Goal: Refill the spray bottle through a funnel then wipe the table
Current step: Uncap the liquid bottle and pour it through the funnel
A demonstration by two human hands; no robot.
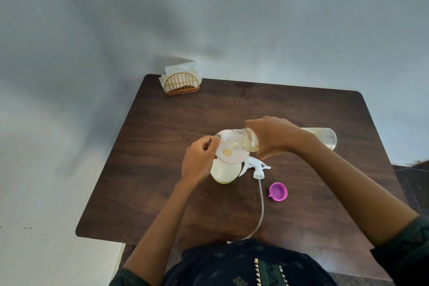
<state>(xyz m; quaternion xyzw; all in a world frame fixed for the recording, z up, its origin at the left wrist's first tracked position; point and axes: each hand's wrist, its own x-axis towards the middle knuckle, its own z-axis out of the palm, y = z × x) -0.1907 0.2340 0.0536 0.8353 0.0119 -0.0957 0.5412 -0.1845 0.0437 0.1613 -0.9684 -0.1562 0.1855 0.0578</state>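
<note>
A pale funnel (pixel 228 151) sits in the mouth of the translucent spray bottle (pixel 224 173), which stands on the dark wooden table (pixel 162 137). My left hand (pixel 199 160) pinches the funnel's left rim. My right hand (pixel 276 138) grips a clear refill bottle (pixel 325 138) tipped on its side, its open neck over the funnel. Yellowish liquid shows in the refill bottle and pools in the funnel. The white spray head (pixel 254 167) with its long tube lies on the table just right of the spray bottle.
A pink cap (pixel 278 191) lies on the table, right of the tube. A gold wire holder with white napkins (pixel 182 81) stands at the far left corner. Grey walls close the table in at the back and left.
</note>
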